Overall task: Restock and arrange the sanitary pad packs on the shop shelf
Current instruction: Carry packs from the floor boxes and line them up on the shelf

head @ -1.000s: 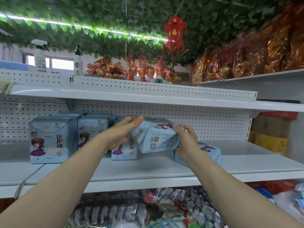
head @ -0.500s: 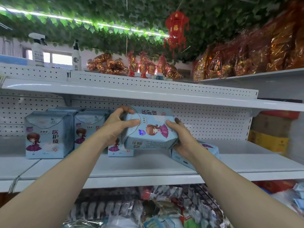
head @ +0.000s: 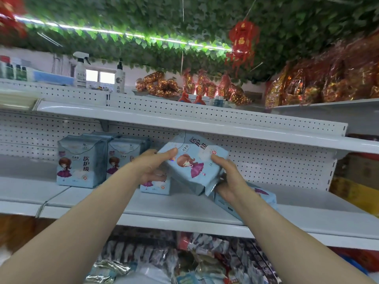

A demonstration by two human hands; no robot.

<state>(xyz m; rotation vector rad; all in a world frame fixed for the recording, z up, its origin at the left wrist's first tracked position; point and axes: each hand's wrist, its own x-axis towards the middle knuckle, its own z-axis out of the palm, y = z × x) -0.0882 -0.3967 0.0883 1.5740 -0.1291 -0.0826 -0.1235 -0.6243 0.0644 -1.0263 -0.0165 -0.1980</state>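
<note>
A light-blue sanitary pad pack (head: 194,160) with a cartoon girl printed on it is held tilted above the white shelf (head: 184,208), its front facing me. My left hand (head: 151,165) grips its left edge and my right hand (head: 227,177) grips its lower right corner. Two matching packs (head: 80,162) (head: 123,158) stand upright at the left of the shelf, with more behind them. Another pack (head: 155,186) stands partly hidden behind my left hand. One more pack (head: 264,197) lies flat on the shelf under my right wrist.
The shelf above (head: 205,128) hangs low over the held pack. Spray bottles (head: 81,70) and red-gold wrapped goods (head: 162,85) sit on top. Yellow and brown boxes (head: 356,191) fill the right bay. Packaged goods (head: 184,259) crowd the lower shelf.
Both hands have turned the pack so its printed front now faces me and tilts up to the right; earlier its barcode side showed. The camera has moved closer to the shelf.
</note>
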